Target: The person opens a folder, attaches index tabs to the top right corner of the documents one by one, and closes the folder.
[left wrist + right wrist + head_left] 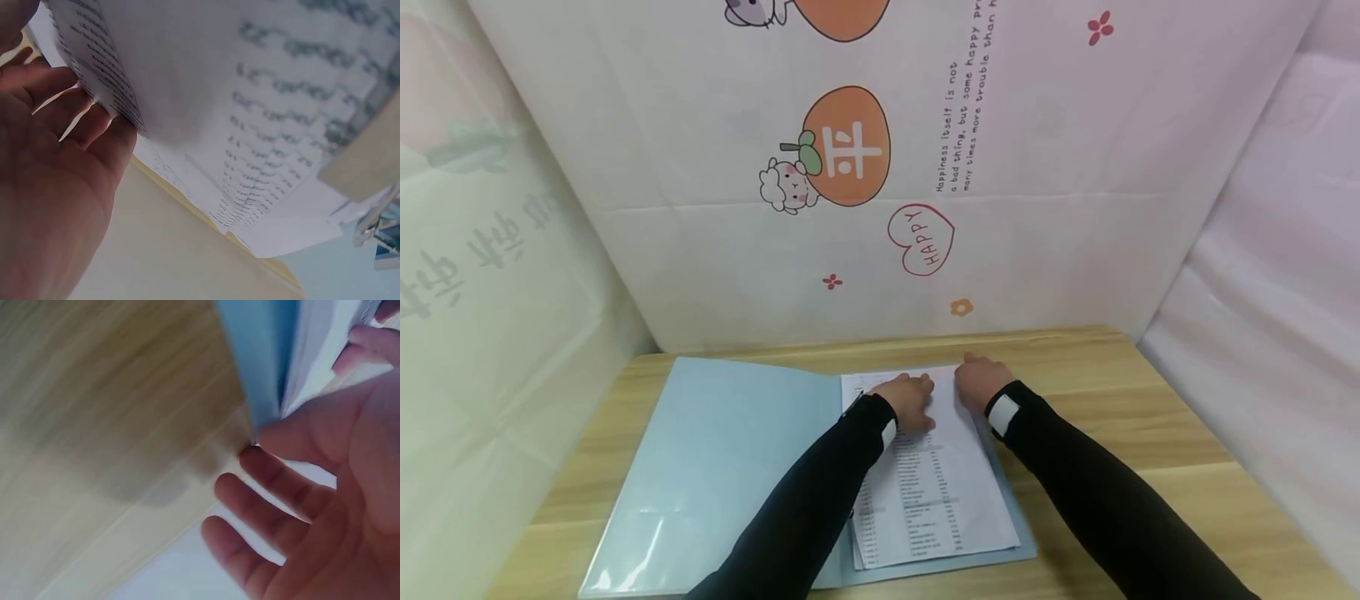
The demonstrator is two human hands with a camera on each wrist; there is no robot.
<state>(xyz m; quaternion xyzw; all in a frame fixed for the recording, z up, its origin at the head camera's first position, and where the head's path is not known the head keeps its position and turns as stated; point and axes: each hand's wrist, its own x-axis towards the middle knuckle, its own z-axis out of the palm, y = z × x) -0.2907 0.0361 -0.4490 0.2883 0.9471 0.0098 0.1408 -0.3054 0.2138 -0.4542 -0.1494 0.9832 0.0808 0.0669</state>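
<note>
A light blue folder (pixel 722 442) lies spread out on the wooden table. On its right half rests a stack of white printed sheets (pixel 936 500) with columns of small text. My left hand (pixel 908 402) is laid over the upper part of the stack. In the left wrist view, the fingers (pixel 109 128) of that hand reach across the printed page. My right hand (pixel 981 382) is at the top right corner of the folder. Seen from the right wrist, its thumb and index finger pinch the blue corner (pixel 265 403), while the other fingers stay loosely bent.
Pale wood tabletop (pixel 1120 433) extends to the right of the folder. A white printed cloth (pixel 1037 167) hangs behind the table, with more cloth at both sides. Metal binder hardware (pixel 375 225) shows at the edge of the left wrist view.
</note>
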